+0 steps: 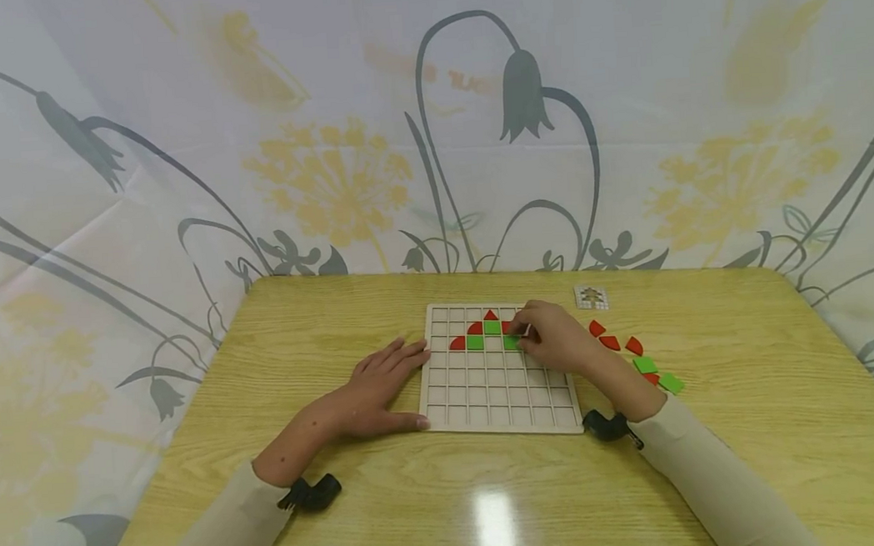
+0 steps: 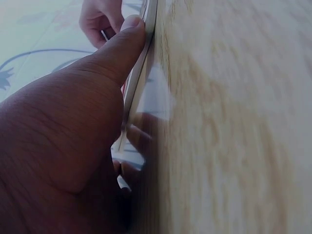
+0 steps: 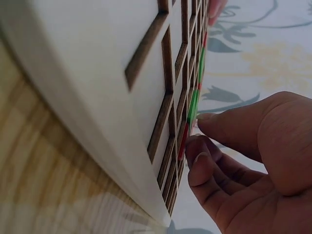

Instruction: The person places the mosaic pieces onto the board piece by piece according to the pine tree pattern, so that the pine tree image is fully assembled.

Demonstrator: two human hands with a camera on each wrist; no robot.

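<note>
A pale square grid board point(image 1: 467, 396) lies on the table. My left hand point(image 1: 373, 394) rests at its left side, fingers spread, with fingertips and thumb along the edge. The left wrist view shows the thumb point(image 2: 131, 39) against the board's side. On the upper rows sit a red triangle point(image 1: 490, 315), red quarter-circles point(image 1: 459, 343) and green squares point(image 1: 475, 342). Over the upper right cells, my right hand point(image 1: 557, 337) has its thumb and curled fingers around a red piece point(image 3: 183, 141) beside a green square point(image 3: 193, 105). The hand hides part of that corner in the head view.
Right of the board lie loose red quarter-circles point(image 1: 634, 345) and green squares point(image 1: 671, 383). A small pattern card point(image 1: 591, 297) is behind them. The wooden table point(image 1: 391, 510) meets a flower-printed cloth point(image 1: 366, 102) at its far edge.
</note>
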